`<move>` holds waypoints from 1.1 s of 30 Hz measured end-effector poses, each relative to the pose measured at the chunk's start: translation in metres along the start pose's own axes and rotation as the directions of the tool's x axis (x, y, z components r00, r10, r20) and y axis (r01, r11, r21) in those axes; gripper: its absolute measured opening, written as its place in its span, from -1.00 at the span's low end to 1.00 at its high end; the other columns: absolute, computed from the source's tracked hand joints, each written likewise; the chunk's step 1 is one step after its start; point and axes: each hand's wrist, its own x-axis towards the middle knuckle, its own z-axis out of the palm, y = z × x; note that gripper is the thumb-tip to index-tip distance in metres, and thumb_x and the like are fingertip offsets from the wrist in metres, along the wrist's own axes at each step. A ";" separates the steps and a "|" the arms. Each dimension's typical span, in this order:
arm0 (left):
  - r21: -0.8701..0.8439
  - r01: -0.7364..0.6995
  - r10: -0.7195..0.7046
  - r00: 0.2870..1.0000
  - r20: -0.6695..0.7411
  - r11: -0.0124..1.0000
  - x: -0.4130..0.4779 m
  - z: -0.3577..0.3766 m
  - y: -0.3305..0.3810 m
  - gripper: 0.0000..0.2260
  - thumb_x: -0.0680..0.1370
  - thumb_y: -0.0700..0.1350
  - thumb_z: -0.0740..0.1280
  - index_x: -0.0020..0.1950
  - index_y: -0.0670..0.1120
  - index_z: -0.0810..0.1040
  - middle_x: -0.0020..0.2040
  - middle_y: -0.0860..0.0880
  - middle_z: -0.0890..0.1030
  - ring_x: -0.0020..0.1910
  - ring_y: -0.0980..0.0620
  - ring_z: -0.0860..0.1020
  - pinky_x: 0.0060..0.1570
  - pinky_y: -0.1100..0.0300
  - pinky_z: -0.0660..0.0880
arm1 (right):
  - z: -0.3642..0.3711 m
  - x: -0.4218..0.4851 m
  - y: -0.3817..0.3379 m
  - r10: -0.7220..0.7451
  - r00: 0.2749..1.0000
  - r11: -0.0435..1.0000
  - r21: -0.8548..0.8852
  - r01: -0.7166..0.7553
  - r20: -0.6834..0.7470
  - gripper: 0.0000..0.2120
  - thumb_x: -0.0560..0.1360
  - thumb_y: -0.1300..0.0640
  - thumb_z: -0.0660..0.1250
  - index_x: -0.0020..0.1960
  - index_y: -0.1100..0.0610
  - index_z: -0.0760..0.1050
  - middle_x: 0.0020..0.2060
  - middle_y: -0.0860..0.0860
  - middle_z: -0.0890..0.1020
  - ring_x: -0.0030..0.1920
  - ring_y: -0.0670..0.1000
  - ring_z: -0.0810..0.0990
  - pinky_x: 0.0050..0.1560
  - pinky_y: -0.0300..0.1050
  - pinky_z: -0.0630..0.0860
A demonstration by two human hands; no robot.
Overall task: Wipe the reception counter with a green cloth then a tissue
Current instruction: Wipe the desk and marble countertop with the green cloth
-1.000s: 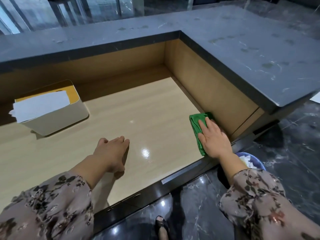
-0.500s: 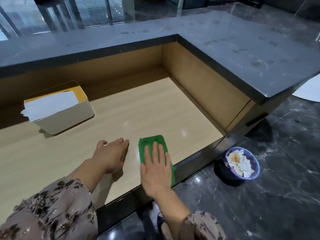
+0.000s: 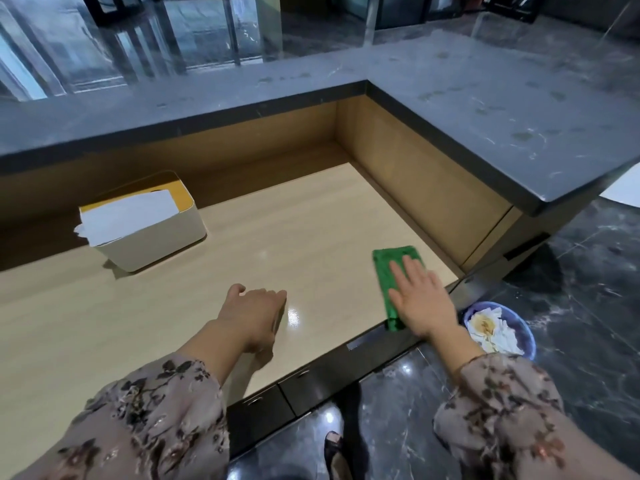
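Observation:
A folded green cloth (image 3: 389, 271) lies flat on the light wooden counter (image 3: 277, 244) near its right front corner. My right hand (image 3: 420, 299) presses down on the cloth with fingers spread, covering its near right part. My left hand (image 3: 254, 315) rests on the counter to the left, fingers loosely curled, holding nothing. A cream tissue box (image 3: 152, 233) with white tissue (image 3: 128, 216) sticking out stands at the back left.
A dark stone ledge (image 3: 485, 109) runs along the back and right, raised above the counter on wooden walls. On the dark floor at the right stands a blue bin (image 3: 519, 330) holding crumpled tissues. A shoe (image 3: 334, 448) shows below the counter's front edge.
My right hand slid the cloth left from the right wall to beside my left hand, then back to the right front corner. The left hand stayed put.

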 end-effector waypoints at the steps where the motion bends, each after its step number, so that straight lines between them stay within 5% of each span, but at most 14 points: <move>1: -0.001 -0.008 0.008 1.000 0.003 1.000 0.001 0.000 0.004 -0.60 0.41 -0.11 0.31 0.22 0.02 0.34 0.09 0.02 0.50 0.19 -0.01 0.46 0.34 -0.05 0.10 | -0.003 0.007 0.011 0.062 0.998 0.998 0.025 -0.062 0.029 -0.44 0.63 -0.12 -0.21 0.55 0.05 -0.28 0.53 0.08 -0.24 0.54 0.06 -0.23 0.53 0.02 -0.17; 6: -0.018 -0.050 0.049 0.998 -0.026 0.999 0.005 -0.002 0.016 -0.64 0.44 -0.08 0.33 0.20 0.00 0.33 0.10 0.01 0.48 0.20 -0.02 0.45 0.35 -0.05 0.11 | -0.013 0.023 -0.014 0.313 0.942 0.933 0.144 -0.329 0.124 -0.40 0.63 0.00 -0.09 0.55 0.14 -0.28 0.53 0.16 -0.25 0.54 0.13 -0.24 0.53 0.07 -0.16; 8: -0.030 -0.049 0.047 0.997 -0.059 0.998 0.007 -0.003 0.017 -0.61 0.45 -0.09 0.33 0.24 0.00 0.31 0.11 0.02 0.47 0.21 -0.02 0.45 0.35 -0.04 0.11 | -0.013 0.021 -0.053 0.306 0.946 0.933 0.165 -0.321 0.110 -0.38 0.63 0.01 -0.08 0.54 0.17 -0.32 0.52 0.19 -0.28 0.53 0.16 -0.27 0.52 0.08 -0.19; 14: -0.029 0.031 -0.033 0.997 -0.065 0.999 0.013 -0.006 -0.004 -0.33 0.44 -0.05 0.29 0.50 -0.02 0.10 0.28 0.02 0.42 0.32 0.01 0.40 0.35 -0.02 0.13 | -0.003 -0.003 -0.164 -0.199 0.980 0.974 0.116 0.196 0.018 -0.43 0.65 -0.02 -0.12 0.54 0.10 -0.30 0.52 0.10 -0.29 0.53 0.12 -0.29 0.50 0.05 -0.24; 19: -0.039 0.054 -0.056 0.997 -0.050 0.998 0.029 -0.015 -0.012 -0.30 0.41 -0.08 0.32 0.48 -0.02 0.09 0.24 0.00 0.39 0.32 0.00 0.38 0.34 -0.01 0.14 | -0.007 0.026 -0.112 -0.435 0.900 0.900 0.015 0.435 -0.022 -0.47 0.62 -0.09 -0.22 0.54 -0.04 -0.27 0.51 -0.05 -0.30 0.52 -0.05 -0.30 0.47 -0.07 -0.25; 22: -0.043 0.042 -0.043 0.999 -0.031 0.998 0.045 -0.021 -0.007 -0.28 0.41 -0.08 0.34 0.49 -0.01 0.07 0.29 0.01 0.35 0.35 0.01 0.35 0.36 0.00 0.12 | -0.013 0.056 -0.053 -0.286 0.958 0.958 -0.001 0.286 -0.033 -0.47 0.63 -0.09 -0.23 0.54 -0.01 -0.30 0.48 -0.03 -0.32 0.49 -0.04 -0.32 0.45 -0.08 -0.26; 26: -0.058 0.010 -0.011 1.000 -0.020 0.998 0.070 -0.027 0.002 -0.26 0.42 -0.03 0.35 0.51 -0.01 0.05 0.37 -0.01 0.30 0.40 0.01 0.28 0.38 0.01 0.10 | -0.017 0.083 0.014 0.030 0.997 0.998 0.063 -0.025 -0.075 -0.44 0.62 -0.09 -0.20 0.57 0.07 -0.17 0.56 0.06 -0.12 0.55 0.05 -0.11 0.50 -0.02 -0.03; 29: -0.068 -0.004 0.003 1.000 -0.018 0.998 0.086 -0.035 0.006 -0.23 0.40 0.03 0.37 0.51 -0.01 0.05 0.41 -0.05 0.26 0.43 0.00 0.25 0.38 0.01 0.11 | -0.013 0.081 0.020 0.152 0.982 0.982 0.131 -0.138 -0.111 -0.47 0.64 -0.03 -0.10 0.57 0.08 -0.10 0.56 0.07 -0.04 0.54 0.06 -0.01 0.47 0.01 0.06; 33: -0.116 0.023 -0.024 1.000 -0.006 0.993 0.110 -0.047 -0.001 -0.14 0.37 0.10 0.40 0.54 0.00 0.01 0.47 -0.07 0.20 0.47 -0.01 0.20 0.41 0.01 0.08 | -0.011 0.095 -0.007 0.247 0.954 0.962 0.160 -0.220 -0.169 -0.38 0.56 -0.08 -0.20 0.55 0.15 0.05 0.53 0.17 0.10 0.52 0.15 0.12 0.48 0.10 0.08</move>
